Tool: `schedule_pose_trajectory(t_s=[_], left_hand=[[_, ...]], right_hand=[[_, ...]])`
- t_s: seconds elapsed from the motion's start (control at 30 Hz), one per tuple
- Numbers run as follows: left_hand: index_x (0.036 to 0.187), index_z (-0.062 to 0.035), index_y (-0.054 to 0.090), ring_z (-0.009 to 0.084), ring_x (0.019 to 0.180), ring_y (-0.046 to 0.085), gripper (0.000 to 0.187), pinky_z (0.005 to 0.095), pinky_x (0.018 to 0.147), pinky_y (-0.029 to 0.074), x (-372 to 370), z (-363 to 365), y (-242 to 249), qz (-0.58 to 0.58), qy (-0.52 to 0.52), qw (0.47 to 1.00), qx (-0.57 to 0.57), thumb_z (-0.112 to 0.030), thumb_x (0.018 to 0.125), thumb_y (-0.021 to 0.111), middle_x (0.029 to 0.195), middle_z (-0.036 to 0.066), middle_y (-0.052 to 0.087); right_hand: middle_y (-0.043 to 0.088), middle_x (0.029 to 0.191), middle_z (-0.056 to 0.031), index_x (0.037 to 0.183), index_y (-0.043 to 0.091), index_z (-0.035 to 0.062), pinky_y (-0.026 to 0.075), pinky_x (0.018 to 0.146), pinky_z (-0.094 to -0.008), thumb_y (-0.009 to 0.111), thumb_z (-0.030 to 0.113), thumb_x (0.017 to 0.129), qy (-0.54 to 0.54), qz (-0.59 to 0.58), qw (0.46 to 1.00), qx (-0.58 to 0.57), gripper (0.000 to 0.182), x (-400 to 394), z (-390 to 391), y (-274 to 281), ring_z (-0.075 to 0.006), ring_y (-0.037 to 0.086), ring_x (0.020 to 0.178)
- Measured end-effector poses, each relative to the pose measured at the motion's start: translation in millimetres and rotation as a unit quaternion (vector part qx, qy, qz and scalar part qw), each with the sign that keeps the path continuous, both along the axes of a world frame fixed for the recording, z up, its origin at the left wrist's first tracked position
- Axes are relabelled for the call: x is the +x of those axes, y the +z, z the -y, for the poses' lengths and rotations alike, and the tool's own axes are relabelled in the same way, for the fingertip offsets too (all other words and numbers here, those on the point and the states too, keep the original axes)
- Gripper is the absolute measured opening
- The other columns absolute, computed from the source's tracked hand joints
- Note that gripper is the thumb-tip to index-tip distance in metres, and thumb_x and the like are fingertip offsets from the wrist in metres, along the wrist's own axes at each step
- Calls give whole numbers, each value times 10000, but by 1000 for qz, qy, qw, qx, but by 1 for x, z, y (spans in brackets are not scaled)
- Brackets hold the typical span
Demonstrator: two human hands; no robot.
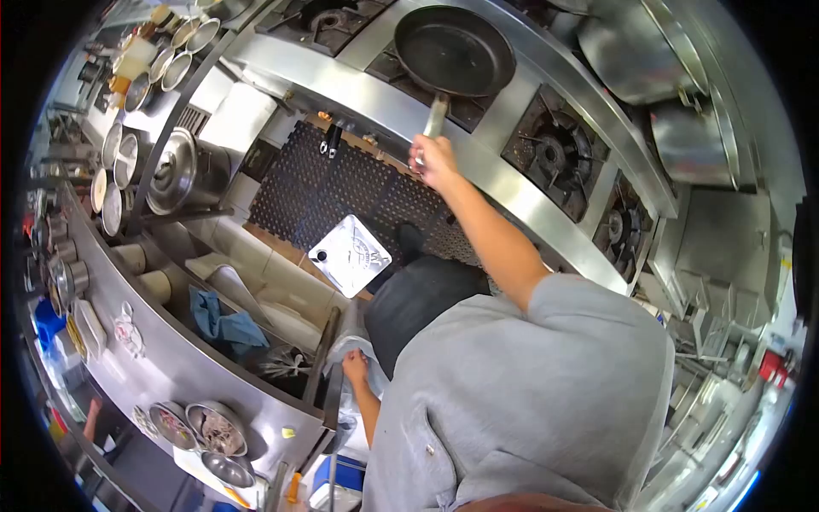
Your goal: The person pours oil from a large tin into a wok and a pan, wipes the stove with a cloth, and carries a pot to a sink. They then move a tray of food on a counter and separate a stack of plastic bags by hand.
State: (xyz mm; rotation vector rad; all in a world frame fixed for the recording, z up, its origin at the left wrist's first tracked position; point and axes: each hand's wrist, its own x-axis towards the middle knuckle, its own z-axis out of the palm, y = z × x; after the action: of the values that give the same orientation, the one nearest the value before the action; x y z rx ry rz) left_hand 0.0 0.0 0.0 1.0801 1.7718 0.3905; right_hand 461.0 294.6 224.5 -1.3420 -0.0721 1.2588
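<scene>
A black frying pan [455, 51] sits on a burner of the steel stove, its handle pointing down toward me. My right hand [432, 160] is closed around the end of that handle. Lower down, my left hand [355, 367] hangs beside the steel counter's end, next to a clear plastic bag [348, 346]; its fingers look curled, and whether they hold anything is too small to tell. Between my hands, a square white-and-silver tin [350, 256] with a dark round cap stands on the floor by my legs.
Other burners [556, 154] flank the pan. Large pots [644, 51] stand at upper right. A lidded stockpot [175, 171] is on the left. The steel counter [128, 358] carries bowls of food [216, 428]. A blue cloth [223, 322] hangs below. Black matting [324, 183] covers the floor.
</scene>
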Motion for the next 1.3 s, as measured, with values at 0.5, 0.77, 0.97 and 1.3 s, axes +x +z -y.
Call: schedule_pose_trajectory(t_s=[0.5,0.77,0.97,1.3], left_hand=[[1020,-17,594,365,953,571,354,416,843,444,137,-181,-77,-119,-140,981,-67,-289,793,600,987,217,609],[882,-51,607,349,980,549,279,430,841,432,174,-192,-128,-258,-183,948,-40,-267,707,586,1062,178,585],[895,-20,635,354,825,611,332,422,767,456,151,-203,-165,-121,-177,972,-95,-302,734,566,845,181,649],[647,-43,473,116,580,387,106,298,533,347,123,-212,-42,-23,-195,961,-196,-61,695,567,596,11,443]], right_hand=[[551,739,-32,1067,534,35,457,541,-247,485,125,898,384,382,812,-218,198,79,254,-40,-93,536,619],[618,821,-197,1024,565,64,476,707,-420,577,293,810,532,278,693,-400,314,38,389,-50,-371,607,805],[641,818,-166,1014,590,51,491,681,-366,552,173,791,418,305,733,-441,257,54,404,-70,-275,636,762],[612,758,-165,933,582,30,476,621,-352,587,161,822,286,349,856,-253,171,-20,347,-101,-307,628,715]])
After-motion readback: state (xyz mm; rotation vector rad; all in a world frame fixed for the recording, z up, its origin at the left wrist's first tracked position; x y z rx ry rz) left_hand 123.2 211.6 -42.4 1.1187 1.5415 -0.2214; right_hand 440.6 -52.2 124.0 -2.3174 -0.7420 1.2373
